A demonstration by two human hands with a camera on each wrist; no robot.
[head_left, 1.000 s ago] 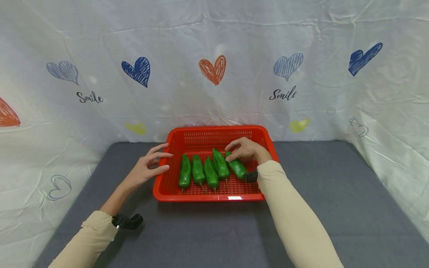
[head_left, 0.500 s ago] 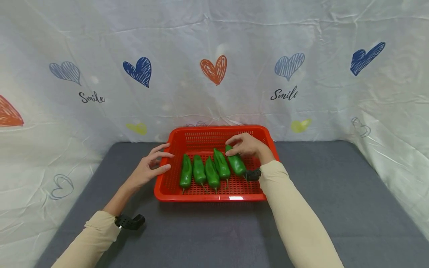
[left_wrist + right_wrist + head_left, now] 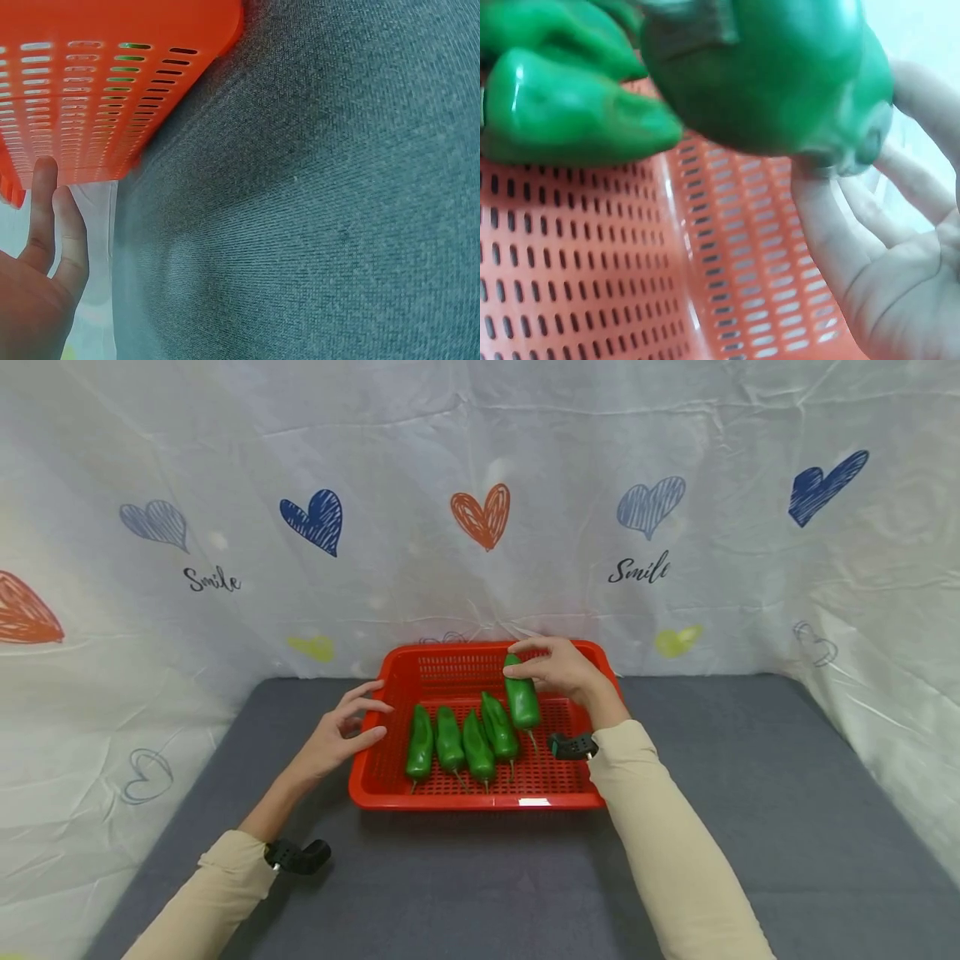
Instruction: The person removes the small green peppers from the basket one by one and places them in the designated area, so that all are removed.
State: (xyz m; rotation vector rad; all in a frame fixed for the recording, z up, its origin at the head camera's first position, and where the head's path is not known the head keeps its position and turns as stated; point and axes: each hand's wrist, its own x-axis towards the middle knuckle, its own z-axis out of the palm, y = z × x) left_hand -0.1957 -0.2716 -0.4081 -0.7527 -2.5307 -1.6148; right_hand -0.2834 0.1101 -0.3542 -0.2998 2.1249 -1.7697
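Note:
In the head view my right hand (image 3: 564, 670) pinches a green pepper (image 3: 522, 700) by its upper end, its stem hanging down over the right part of the red basket (image 3: 480, 803). The right wrist view shows the thumb and fingers at the tip of this pepper (image 3: 772, 75). Several other green peppers (image 3: 450, 740) lie side by side in the basket, stems toward me. My left hand (image 3: 339, 732) is at the basket's left side, fingers spread over the rim. Two of its fingers (image 3: 73, 240) show against the basket's slotted wall in the left wrist view.
The basket stands on a dark grey cloth-covered table (image 3: 480, 885), near its back edge. Behind hangs a white sheet (image 3: 390, 452) printed with hearts and "Smile". Each wrist wears a black strap device, such as the left one (image 3: 298, 857).
My right hand has raised the pepper off the basket's floor, moving up and back, and the pepper now hangs more upright. The left hand keeps its place at the rim.

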